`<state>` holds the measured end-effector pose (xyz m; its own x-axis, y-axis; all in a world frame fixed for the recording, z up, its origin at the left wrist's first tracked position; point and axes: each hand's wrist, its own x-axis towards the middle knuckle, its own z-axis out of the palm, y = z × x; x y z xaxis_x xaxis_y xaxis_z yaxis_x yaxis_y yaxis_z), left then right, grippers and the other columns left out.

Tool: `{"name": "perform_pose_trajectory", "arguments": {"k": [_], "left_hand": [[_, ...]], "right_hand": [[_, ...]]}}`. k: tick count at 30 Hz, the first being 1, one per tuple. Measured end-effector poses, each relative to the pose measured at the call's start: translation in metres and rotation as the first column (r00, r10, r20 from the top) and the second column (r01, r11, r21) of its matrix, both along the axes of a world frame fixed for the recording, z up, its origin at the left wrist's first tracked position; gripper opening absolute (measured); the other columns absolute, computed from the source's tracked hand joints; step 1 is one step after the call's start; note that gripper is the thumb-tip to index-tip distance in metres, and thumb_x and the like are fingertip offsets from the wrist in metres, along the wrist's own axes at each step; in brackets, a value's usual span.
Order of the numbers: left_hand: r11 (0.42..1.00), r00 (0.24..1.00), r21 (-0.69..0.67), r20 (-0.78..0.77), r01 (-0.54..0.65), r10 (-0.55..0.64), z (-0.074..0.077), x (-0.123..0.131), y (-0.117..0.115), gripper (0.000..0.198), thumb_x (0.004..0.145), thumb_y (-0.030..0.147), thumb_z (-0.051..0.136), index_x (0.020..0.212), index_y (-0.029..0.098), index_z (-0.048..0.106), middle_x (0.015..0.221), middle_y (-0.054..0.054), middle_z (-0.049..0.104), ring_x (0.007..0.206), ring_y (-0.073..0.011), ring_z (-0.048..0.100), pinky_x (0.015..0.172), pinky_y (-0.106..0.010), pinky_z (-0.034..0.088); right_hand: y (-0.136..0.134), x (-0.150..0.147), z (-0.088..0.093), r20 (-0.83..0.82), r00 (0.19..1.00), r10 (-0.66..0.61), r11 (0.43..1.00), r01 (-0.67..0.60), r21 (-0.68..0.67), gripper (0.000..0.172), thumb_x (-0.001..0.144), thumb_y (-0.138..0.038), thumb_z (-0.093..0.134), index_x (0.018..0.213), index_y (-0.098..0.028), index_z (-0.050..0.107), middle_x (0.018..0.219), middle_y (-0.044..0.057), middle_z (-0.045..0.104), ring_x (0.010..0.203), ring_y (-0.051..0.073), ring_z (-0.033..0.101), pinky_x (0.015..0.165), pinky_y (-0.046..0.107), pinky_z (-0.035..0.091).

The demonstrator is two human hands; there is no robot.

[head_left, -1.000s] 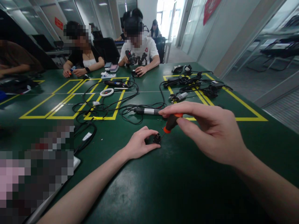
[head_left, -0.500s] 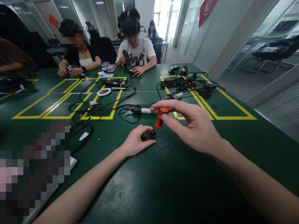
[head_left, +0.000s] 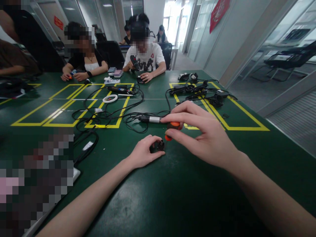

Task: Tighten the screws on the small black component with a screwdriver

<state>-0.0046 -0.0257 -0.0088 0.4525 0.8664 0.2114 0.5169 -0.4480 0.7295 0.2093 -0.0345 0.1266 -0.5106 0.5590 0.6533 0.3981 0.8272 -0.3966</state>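
My left hand (head_left: 144,151) rests on the green table, thumb and fingers closed round a small black part (head_left: 161,145) with a round tube-like top. It stands upright on the tabletop. Above and to its right, my right hand (head_left: 199,131) grips a short screwdriver (head_left: 174,125) with an orange and black handle. The fingers lie over the handle's top and the thumb presses its side. The handle points down beside the black part; its tip is too small to make out, so I cannot tell whether it touches the part.
Behind my hands lies a black and silver pen-shaped tool (head_left: 153,119) among tangled black cables (head_left: 108,112). More cables (head_left: 197,90) lie at the back right, beside yellow tape outlines. A white ring (head_left: 110,98) is farther back. Across the table a co-worker (head_left: 144,54) holds a power tool.
My right hand has shifted slightly, its fingers now covering more of the screwdriver handle. My left hand still holds the black part in about the same place.
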Motion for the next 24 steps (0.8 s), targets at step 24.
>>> {"name": "perform_pose_trajectory", "arguments": {"k": [24], "left_hand": [[0.992, 0.997, -0.123, 0.076, 0.000, 0.009, 0.009, -0.002, -0.002, 0.054, 0.081, 0.041, 0.082, 0.129, 0.021, 0.067, 0.101, -0.003, 0.072, 0.084, -0.0176, 0.061, 0.078, -0.030, 0.049]], "right_hand": [[0.002, 0.001, 0.017, 0.161, 0.986, 0.037, 0.999, -0.030, -0.046, 0.029, 0.098, -0.019, 0.061, 0.122, -0.019, 0.077, 0.115, 0.009, 0.079, 0.101, 0.023, 0.076, 0.088, 0.036, 0.062]]}}
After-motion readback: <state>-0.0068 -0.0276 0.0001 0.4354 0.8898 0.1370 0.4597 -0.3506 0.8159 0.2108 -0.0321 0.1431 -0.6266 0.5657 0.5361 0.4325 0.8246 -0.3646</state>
